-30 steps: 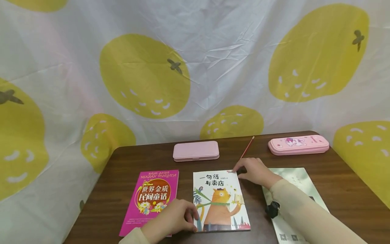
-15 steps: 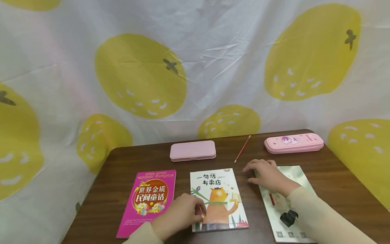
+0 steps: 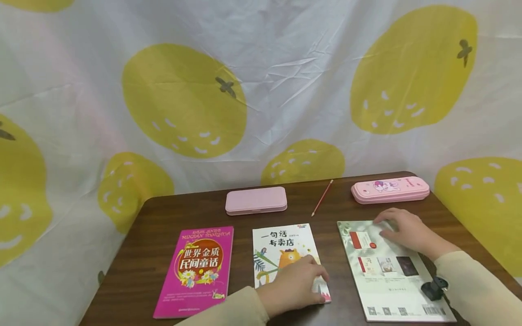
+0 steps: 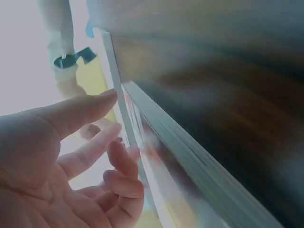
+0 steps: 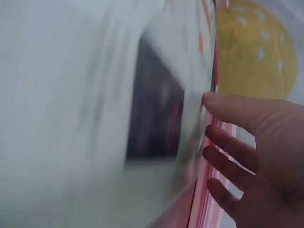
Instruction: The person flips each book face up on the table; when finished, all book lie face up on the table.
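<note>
My left hand [image 3: 295, 285] is over the lower part of a white picture book [image 3: 281, 233] with an orange cat on its cover, hiding much of that cover. In the left wrist view its fingers [image 4: 123, 190] are loosely bent with nothing between them, near the book's page edge [image 4: 190, 156]. My right hand [image 3: 408, 228] is over the upper right of a pale green book [image 3: 391, 294] that lies back cover up. From the right wrist view, the thumb is at that book's edge and the other fingers are spread, holding nothing; whether the thumb touches is unclear.
A magenta book [image 3: 191, 294] lies at the left. Along the back are a plain pink case [image 3: 256, 200], a red pencil [image 3: 322, 198] and a pink rabbit-print pencil case [image 3: 390, 189]. Behind the brown table [image 3: 134, 262] hangs a lemon-print curtain [image 3: 285, 90].
My right hand has left the cat book's top right corner and moved right over the pale green book. The left hand has let go of the lower left corner and moved right across the cat cover.
</note>
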A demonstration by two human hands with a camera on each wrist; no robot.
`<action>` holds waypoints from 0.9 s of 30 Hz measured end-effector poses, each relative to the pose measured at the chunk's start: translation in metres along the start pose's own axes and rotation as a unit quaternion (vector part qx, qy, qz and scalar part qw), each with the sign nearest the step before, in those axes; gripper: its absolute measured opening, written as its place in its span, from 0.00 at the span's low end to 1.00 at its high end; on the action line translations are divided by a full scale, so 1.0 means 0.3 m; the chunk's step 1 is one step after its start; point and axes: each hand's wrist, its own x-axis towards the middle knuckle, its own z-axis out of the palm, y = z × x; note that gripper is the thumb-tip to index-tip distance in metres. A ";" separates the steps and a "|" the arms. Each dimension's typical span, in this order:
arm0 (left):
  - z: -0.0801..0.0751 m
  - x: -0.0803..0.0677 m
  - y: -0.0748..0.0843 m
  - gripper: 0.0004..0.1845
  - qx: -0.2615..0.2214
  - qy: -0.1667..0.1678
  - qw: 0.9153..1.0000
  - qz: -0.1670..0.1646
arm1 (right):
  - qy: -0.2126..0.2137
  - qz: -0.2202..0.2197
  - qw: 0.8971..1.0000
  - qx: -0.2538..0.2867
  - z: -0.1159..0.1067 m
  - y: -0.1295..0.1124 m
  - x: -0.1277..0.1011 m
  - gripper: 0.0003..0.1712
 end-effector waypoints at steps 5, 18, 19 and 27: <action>0.019 0.047 0.058 0.18 0.010 -0.007 1.000 0.017 | 0.005 -0.004 1.000 -0.006 -0.033 0.106 -0.028 0.15; 0.092 0.119 0.211 0.19 0.050 -0.032 0.998 -0.014 | 0.067 -0.086 0.994 -0.004 -0.040 0.258 -0.066 0.26; 0.095 0.123 0.217 0.19 0.047 -0.042 0.998 -0.020 | 0.065 -0.095 0.993 0.002 -0.041 0.262 -0.064 0.26; 0.115 0.128 0.232 0.19 0.048 -0.053 0.997 -0.037 | 0.063 -0.130 0.989 0.035 -0.031 0.275 -0.048 0.26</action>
